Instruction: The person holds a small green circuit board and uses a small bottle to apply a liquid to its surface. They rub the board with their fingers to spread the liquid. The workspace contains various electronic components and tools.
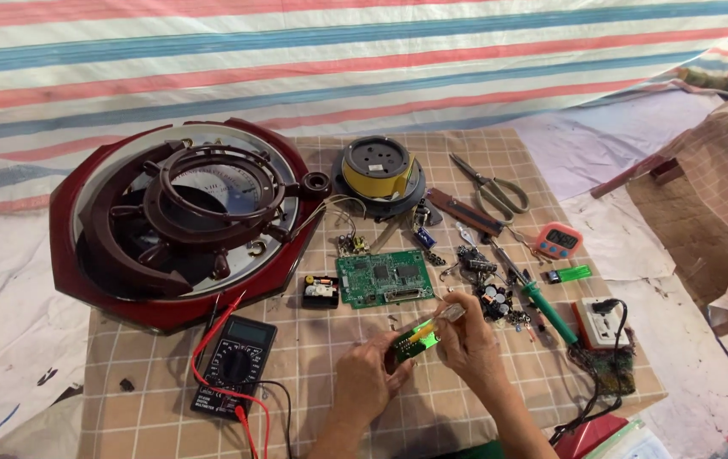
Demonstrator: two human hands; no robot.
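Observation:
My left hand (366,380) pinches the lower edge of a small green circuit board (415,342) and holds it just above the checked mat. My right hand (472,336) grips a slim metal tool, seemingly tweezers (447,315), whose tip meets the top of that small board. A larger green circuit board (383,277) lies flat on the mat just beyond both hands.
A black multimeter (235,364) with red and black leads lies at my left. A big dark-red clock case (181,217) fills the far left. A green-handled soldering iron (543,306), power socket (600,321), loose parts (491,297), scissors (491,189), tape rolls (378,167) and an orange timer (558,240) lie right.

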